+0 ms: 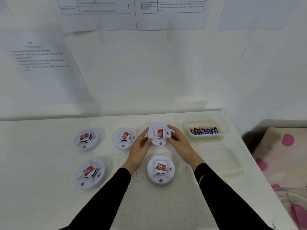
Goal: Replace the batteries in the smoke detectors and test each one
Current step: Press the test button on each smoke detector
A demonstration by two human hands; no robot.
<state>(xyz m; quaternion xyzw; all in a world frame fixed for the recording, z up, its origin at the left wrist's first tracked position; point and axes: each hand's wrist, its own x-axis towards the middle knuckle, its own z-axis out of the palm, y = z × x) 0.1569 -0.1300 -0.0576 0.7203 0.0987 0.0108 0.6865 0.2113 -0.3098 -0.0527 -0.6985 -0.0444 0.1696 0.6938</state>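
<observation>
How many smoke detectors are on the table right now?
5. Back row: far left, middle, and one held between the left hand and right hand at. Front row: left, right. None appear hidden.

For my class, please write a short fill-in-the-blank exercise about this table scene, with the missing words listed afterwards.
1. There are ___ smoke detectors on the table.
2. Both hands grip the detector in the ___ row.
3. The batteries lie in a clear ___.
4. The person's sleeves are ___.

Missing words: five; back; container; black
</observation>
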